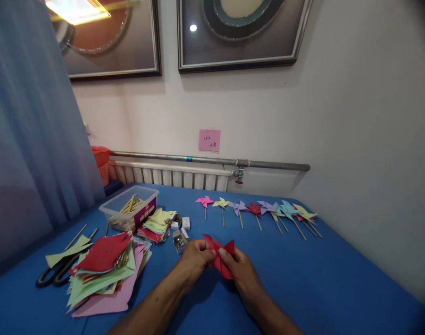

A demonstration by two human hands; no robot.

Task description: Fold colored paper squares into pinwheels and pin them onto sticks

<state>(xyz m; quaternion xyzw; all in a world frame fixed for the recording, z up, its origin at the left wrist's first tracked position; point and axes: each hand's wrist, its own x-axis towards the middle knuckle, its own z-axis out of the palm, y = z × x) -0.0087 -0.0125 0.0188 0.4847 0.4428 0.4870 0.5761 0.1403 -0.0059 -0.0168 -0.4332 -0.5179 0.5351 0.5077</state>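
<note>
Nearest in: two bare forearms angling up from the near edge, meeting at centre. Left hand [194,259] clenched, grip pinching the left edge of a red folded paper piece [221,258]. Right hand [240,271] pinching the same piece from the right, thumb on top, fingers curled under. Red piece held just above the blue surface [320,284], at near centre, flaps pointing up and away.

Just left of the hands, a small open box of pins [179,241], with little white boxes [184,223] beyond it. Further left, a loose heap of cut paper squares [104,274], red on top, green and pink beneath. Black-handled scissors [55,274] lying at the heap's left edge, partly tucked under a green sheet. A second, smaller paper stack [156,225] behind the heap, beside a clear plastic tub [128,211] holding wooden sticks.

Far side, right of centre: a row of finished pinwheels [257,211] on sticks, lying flat, pink at the left end through yellow, purple, red and teal to yellow-green on the right.

Behind: white radiator [170,174], grey pipe [212,160] above it, pink note [209,140] stuck on the wall, blue curtain [27,139] hanging at far left.
</note>
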